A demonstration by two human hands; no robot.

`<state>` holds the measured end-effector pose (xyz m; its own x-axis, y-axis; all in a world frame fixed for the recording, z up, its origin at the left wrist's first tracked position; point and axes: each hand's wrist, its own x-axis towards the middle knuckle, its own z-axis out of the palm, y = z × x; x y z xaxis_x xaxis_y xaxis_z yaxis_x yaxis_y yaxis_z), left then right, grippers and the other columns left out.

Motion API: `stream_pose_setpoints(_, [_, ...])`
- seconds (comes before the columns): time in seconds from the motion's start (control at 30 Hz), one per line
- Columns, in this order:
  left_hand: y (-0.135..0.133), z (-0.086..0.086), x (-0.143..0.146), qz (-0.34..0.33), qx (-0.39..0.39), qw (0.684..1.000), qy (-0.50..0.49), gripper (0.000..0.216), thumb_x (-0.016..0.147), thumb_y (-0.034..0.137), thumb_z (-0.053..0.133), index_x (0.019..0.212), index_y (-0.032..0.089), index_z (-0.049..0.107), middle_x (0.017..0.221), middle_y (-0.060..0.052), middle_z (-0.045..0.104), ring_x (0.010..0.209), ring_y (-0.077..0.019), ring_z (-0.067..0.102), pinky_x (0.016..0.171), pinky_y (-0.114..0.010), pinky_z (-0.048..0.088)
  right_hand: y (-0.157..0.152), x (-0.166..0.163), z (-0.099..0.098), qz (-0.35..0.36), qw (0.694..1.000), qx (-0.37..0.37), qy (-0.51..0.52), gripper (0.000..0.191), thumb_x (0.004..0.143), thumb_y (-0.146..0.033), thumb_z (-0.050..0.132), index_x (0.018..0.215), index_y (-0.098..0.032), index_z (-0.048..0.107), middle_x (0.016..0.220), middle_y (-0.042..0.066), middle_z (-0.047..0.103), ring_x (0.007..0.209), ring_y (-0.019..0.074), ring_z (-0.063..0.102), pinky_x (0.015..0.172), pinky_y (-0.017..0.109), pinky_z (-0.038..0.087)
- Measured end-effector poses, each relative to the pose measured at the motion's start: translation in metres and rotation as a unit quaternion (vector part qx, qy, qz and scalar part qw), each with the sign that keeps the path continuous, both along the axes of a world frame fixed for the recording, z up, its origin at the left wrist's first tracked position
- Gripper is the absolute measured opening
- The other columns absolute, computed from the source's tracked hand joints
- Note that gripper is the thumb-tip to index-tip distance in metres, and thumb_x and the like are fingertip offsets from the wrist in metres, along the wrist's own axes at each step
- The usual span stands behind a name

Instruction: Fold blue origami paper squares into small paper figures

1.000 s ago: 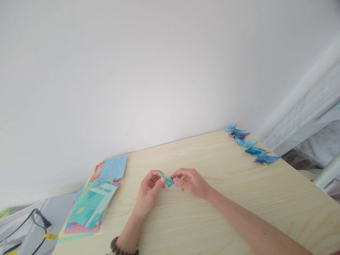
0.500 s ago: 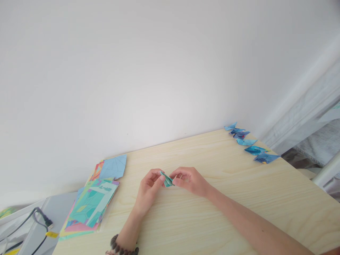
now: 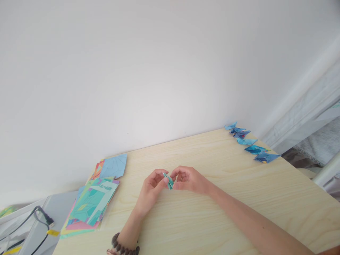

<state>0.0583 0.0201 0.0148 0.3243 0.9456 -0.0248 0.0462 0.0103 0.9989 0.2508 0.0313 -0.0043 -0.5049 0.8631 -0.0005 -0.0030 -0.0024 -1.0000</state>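
Observation:
A small green folded paper [image 3: 169, 182] is held just above the table, near the middle of the view. My left hand [image 3: 154, 184] pinches its left side between thumb and fingers. From the other side, the curled fingers of my right hand [image 3: 189, 180] close on the paper's right edge, with the thumb low and the index finger on top. My fingers cover part of the folds. A dark beaded bracelet [image 3: 124, 248] circles my left wrist.
Several blue folded paper pieces [image 3: 247, 141] stand in a row along the table's right edge. Patterned paper sheets [image 3: 92, 202] lie stacked at left, with a light blue sheet [image 3: 114, 165] behind. A black cable [image 3: 39, 212] lies beyond the left edge. The wall [image 3: 170, 71] borders the back.
The folded paper has turned and now looks narrower and more upright between my fingers. My left hand has shifted slightly right; my right thumb sits a little lower.

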Motion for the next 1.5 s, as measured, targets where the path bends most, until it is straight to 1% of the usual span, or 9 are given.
stream_pose_setpoints(0.27, [-0.002,-0.005,0.0,-0.026,-0.044,0.998,-0.035,0.014,0.085,0.03,0.054,0.09,0.017,0.05,0.079,-0.003,0.06,0.07,-0.0115,0.054,0.071,-0.026,0.042,0.0,0.001,0.0,0.007,1.0,-0.017,-0.02,0.037,0.064,-0.039,0.073,0.091,-0.018,0.059,0.076,0.0,0.059,0.064,0.0104,0.052,0.061,0.024,0.043])
stream_pose_setpoints(0.5, [-0.002,-0.007,0.0,-0.029,-0.056,0.997,-0.05,0.017,0.085,0.032,0.055,0.088,0.016,0.052,0.071,-0.001,0.055,0.066,-0.01,0.05,0.068,-0.025,0.041,-0.001,0.0,0.004,0.024,0.998,-0.055,-0.02,0.034,0.068,-0.043,0.069,0.087,-0.016,0.061,0.069,0.0,0.059,0.064,0.0112,0.054,0.058,0.023,0.043])
stream_pose_setpoints(0.67, [-0.001,-0.007,-0.001,-0.037,-0.063,0.996,-0.048,0.017,0.085,0.031,0.055,0.088,0.015,0.05,0.072,0.001,0.05,0.062,-0.0078,0.046,0.063,-0.023,0.038,0.0,0.0,0.003,0.024,0.996,-0.09,-0.013,0.031,0.068,-0.042,0.069,0.081,-0.016,0.06,0.074,0.002,0.062,0.064,0.0112,0.057,0.048,0.019,0.039])
stream_pose_setpoints(0.87, [-0.001,-0.007,0.0,-0.039,-0.063,0.995,-0.07,0.017,0.083,0.028,0.058,0.087,0.016,0.047,0.076,0.0,0.05,0.066,-0.0083,0.047,0.062,-0.022,0.038,0.001,0.001,0.002,0.017,0.996,-0.089,-0.017,0.03,0.069,-0.042,0.068,0.078,-0.015,0.059,0.065,0.0,0.061,0.058,0.0098,0.056,0.043,0.017,0.032])
stream_pose_setpoints(1.07, [-0.001,-0.004,0.0,-0.044,-0.061,0.991,-0.114,0.015,0.084,0.027,0.057,0.09,0.018,0.046,0.077,0.001,0.05,0.064,-0.0082,0.049,0.061,-0.023,0.039,0.003,0.002,0.004,0.021,0.996,-0.083,0.023,0.029,0.072,-0.042,0.065,0.076,-0.015,0.055,0.06,-0.002,0.058,0.049,0.0062,0.048,0.042,0.018,0.03])
stream_pose_setpoints(1.2, [0.0,-0.006,-0.001,-0.075,-0.07,0.982,-0.16,0.033,0.073,0.018,0.069,0.1,0.023,0.05,0.097,-0.002,0.053,0.077,-0.0108,0.053,0.07,-0.026,0.042,0.004,0.003,0.007,0.007,0.995,-0.081,0.051,0.029,0.074,-0.043,0.064,0.076,-0.015,0.054,0.055,-0.004,0.055,0.045,0.0051,0.042,0.044,0.019,0.03])
stream_pose_setpoints(1.3, [-0.001,-0.011,-0.002,-0.082,-0.089,0.98,-0.158,0.049,0.068,0.009,0.072,0.109,0.025,0.051,0.092,-0.002,0.057,0.081,-0.012,0.054,0.073,-0.026,0.042,0.004,0.004,0.007,0.006,0.994,-0.087,0.059,0.03,0.073,-0.043,0.064,0.076,-0.015,0.055,0.055,-0.004,0.054,0.045,0.0051,0.041,0.045,0.02,0.03])
stream_pose_setpoints(1.37, [-0.001,-0.013,-0.003,-0.08,-0.093,0.981,-0.151,0.051,0.067,0.008,0.072,0.112,0.024,0.052,0.089,-0.002,0.059,0.083,-0.0131,0.055,0.073,-0.026,0.042,0.004,0.005,0.005,0.009,0.994,-0.09,0.053,0.03,0.073,-0.044,0.064,0.077,-0.015,0.055,0.055,-0.004,0.054,0.046,0.0053,0.042,0.045,0.02,0.031])
stream_pose_setpoints(1.5, [0.0,-0.013,-0.001,-0.059,-0.083,0.985,-0.136,0.046,0.067,0.009,0.072,0.109,0.021,0.056,0.098,-0.005,0.061,0.089,-0.015,0.055,0.077,-0.027,0.044,0.005,0.005,0.002,0.011,0.995,-0.093,0.04,0.03,0.073,-0.043,0.064,0.078,-0.015,0.055,0.056,-0.003,0.055,0.046,0.0056,0.043,0.046,0.02,0.032])
